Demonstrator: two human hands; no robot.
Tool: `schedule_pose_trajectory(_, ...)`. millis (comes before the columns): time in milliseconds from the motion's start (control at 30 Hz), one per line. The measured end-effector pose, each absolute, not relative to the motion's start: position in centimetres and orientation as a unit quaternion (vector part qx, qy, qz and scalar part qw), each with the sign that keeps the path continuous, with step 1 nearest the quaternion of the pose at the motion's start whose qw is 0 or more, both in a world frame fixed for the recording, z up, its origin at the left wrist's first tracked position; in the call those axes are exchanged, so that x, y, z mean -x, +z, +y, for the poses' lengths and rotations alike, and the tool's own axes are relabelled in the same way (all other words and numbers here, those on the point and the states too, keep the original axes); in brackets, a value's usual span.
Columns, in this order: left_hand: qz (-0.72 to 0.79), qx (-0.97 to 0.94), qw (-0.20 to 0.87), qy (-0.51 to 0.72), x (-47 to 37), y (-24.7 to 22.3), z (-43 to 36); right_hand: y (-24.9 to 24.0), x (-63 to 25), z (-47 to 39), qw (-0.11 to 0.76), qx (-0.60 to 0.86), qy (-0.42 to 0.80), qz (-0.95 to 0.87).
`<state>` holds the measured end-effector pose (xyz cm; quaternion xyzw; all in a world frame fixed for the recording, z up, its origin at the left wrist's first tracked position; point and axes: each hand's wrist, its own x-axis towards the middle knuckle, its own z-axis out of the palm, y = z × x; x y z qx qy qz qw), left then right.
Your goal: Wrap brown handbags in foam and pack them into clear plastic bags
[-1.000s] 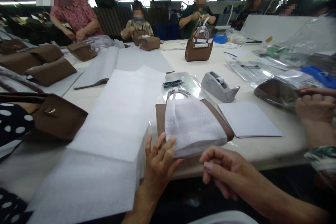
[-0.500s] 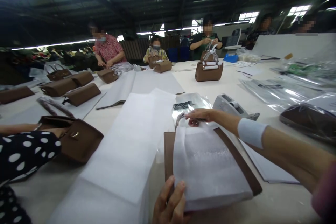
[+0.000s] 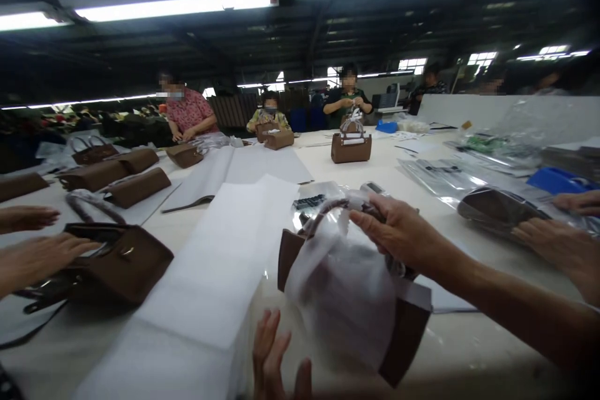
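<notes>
From where I stand, the person's right hand (image 3: 398,225), right of centre in the frame, is closed around the plastic-wrapped handles (image 3: 328,206) of a brown leather-look handbag (image 3: 407,337) with a translucent white sheet (image 3: 347,300) draped over its front. The bag lies below and slightly left of that grip, in the lower centre-right, tilted, its long side slanting from the middle of the frame down towards the lower right. The left hand (image 3: 279,362), at the bottom centre, has its fingers spread and holds nothing I can see; it sits just left of the bag's lower part, apart from it, so the right is the nearer hand. Left of the bag runs a long stack of soft white sheets (image 3: 201,275); flat white paper (image 3: 450,297) shows beyond its right side.
</notes>
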<state>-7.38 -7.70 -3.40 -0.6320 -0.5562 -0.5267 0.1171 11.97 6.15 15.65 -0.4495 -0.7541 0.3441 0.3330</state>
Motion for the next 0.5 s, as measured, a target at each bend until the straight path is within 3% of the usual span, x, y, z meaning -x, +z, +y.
schedule_pose_trajectory(200,-0.565,0.626,-0.027,-0.537,6.2,4.3,-0.1,13.7,-13.3,5.6,0.275,0.328,0.378,-0.821)
schedule_pose_trajectory(333,-0.543,0.658,-0.070,-0.516,6.5,5.6,2.8,12.5,-15.0,6.7,0.223,0.212,0.401,-0.863)
schedule_pose_trajectory(500,-0.549,0.642,-0.090,-0.527,6.5,5.8,3.2,11.1,-15.2,9.4,0.135,0.200,0.581,-0.777)
